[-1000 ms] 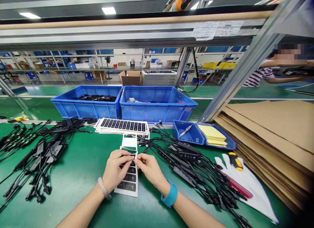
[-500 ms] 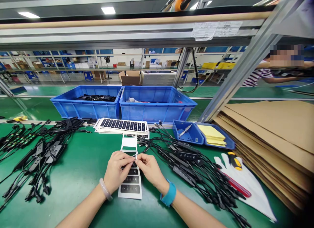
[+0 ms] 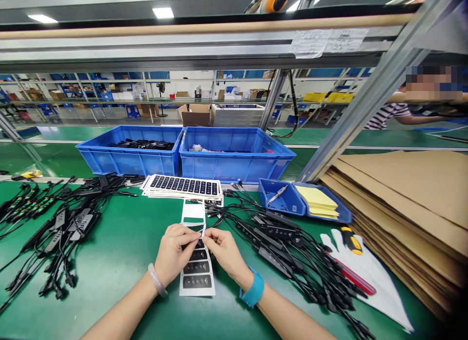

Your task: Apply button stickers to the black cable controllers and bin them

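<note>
On the green flat bench top (image 3: 120,252), the narrow white paper label strip (image 3: 197,276) lies at centre. Tangled black plastic cable bundles (image 3: 54,223) lie at nine o'clock, two blue rectangular plastic crates (image 3: 186,160) at twelve, stacked brown cardboard sheets (image 3: 409,203) at three.

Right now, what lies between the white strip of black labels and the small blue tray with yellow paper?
In the head view, a tangle of black cables with inline boxes covers the green table between them.
</note>
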Demonstrator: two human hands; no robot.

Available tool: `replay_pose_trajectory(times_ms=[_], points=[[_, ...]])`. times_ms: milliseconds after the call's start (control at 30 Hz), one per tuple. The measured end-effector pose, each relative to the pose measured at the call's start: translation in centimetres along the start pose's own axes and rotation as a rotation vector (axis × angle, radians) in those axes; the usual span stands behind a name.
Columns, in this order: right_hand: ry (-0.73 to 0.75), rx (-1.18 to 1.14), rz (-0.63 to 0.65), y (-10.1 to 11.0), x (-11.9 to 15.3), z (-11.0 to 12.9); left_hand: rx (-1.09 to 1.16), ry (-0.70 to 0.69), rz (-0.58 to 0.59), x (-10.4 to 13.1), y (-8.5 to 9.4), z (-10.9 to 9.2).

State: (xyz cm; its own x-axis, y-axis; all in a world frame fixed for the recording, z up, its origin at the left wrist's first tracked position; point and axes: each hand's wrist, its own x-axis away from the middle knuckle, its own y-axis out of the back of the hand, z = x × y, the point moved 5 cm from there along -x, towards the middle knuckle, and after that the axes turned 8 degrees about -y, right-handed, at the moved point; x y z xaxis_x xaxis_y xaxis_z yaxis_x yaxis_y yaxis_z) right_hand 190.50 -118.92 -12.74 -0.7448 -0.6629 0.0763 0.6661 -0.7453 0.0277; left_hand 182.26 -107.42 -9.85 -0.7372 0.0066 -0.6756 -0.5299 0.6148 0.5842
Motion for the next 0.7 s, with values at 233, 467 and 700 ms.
replay_pose_trajectory(times_ms=[233, 467, 700], points=[[0.0, 0.014, -0.016, 0.09, 0.05, 0.01, 0.001, -0.011, 0.009, 0.13, 0.02, -0.02], [0.001, 0.024, -0.019, 0.11, -0.01, -0.06, -0.01, -0.015, 0.011, -0.06, 0.02, -0.03], [0.002, 0.023, -0.007, 0.13, -0.06, -0.2, -0.006, -0.02, 0.016, -0.04, -0.02, -0.01]])
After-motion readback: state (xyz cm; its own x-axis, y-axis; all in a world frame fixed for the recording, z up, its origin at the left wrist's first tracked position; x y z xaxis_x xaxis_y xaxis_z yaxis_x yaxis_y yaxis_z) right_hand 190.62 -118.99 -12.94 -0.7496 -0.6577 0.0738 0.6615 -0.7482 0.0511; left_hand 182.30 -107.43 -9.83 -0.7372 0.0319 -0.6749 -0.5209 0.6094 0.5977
